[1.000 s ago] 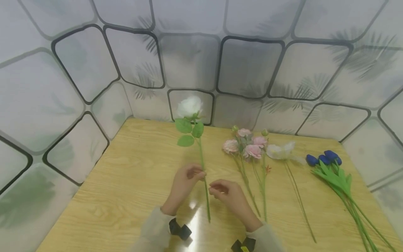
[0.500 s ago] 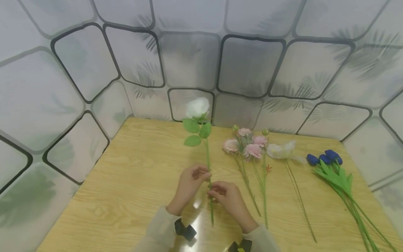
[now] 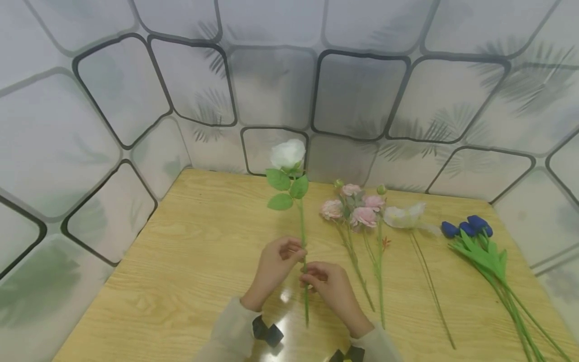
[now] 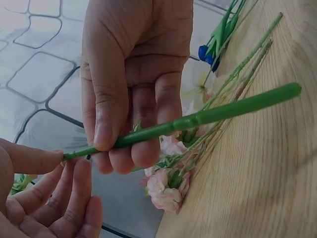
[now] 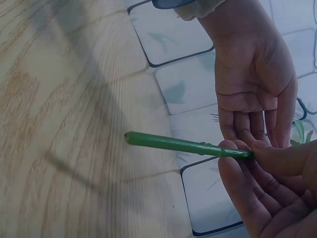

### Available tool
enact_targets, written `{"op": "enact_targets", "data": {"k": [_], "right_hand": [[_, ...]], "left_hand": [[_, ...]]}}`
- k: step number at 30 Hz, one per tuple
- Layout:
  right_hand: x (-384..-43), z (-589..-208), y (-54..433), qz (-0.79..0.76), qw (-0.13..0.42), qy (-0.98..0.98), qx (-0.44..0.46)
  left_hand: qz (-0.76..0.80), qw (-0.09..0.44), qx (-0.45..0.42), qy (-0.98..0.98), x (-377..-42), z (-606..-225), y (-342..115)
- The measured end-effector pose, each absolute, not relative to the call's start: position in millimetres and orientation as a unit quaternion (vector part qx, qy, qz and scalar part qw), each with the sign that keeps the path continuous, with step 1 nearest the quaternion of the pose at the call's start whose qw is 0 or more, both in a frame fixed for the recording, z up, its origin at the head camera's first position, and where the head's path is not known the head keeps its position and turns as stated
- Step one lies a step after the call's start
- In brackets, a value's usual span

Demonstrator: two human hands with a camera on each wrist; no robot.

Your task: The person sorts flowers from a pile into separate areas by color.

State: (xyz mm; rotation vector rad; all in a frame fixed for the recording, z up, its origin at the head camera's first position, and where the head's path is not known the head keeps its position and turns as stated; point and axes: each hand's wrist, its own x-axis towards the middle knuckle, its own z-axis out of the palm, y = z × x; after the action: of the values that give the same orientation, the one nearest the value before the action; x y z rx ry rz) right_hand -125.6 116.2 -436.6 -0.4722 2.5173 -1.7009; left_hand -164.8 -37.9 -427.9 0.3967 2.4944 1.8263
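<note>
A white artificial rose stands almost upright above the table, its green leaves just under the bloom. My left hand pinches the rose's stem between thumb and fingers, about midway down. Just below it, my right hand pinches the same stem. The left wrist view shows the right hand's thumb lying against the green stem, whose lower end sticks out free. From the right wrist, the rounded stem end shows over the wood, and the right hand's fingers are under the stem.
Right of the hands lie pink flowers on long stems. Beyond them are a white flower on a thin stem and blue tulips with green leaves. The wooden table ends at a patterned wall covering.
Both hands and the rose have come closer together. The rose and left hand moved right, and the right hand, apart from the stem one second ago, now pinches it.
</note>
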Motion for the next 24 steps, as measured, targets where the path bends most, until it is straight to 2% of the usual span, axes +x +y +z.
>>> {"op": "enact_targets", "data": {"k": [9,18,24], "right_hand": [[-123.1,-433.4,125.4,-0.556,0.030,0.825,-0.096],[-116.7,-428.0,155.8,-0.516,0.002,0.854,-0.068],[-111.8,-420.8,188.1,-0.494,-0.012,0.869,-0.010]], "left_hand": [[0.605,0.022,0.111,0.788,-162.5,-423.7,-41.6],[0.607,-0.022,0.102,0.788,-162.9,-428.7,-62.1],[0.578,-0.031,0.069,0.813,-164.2,-429.6,-82.7]]}}
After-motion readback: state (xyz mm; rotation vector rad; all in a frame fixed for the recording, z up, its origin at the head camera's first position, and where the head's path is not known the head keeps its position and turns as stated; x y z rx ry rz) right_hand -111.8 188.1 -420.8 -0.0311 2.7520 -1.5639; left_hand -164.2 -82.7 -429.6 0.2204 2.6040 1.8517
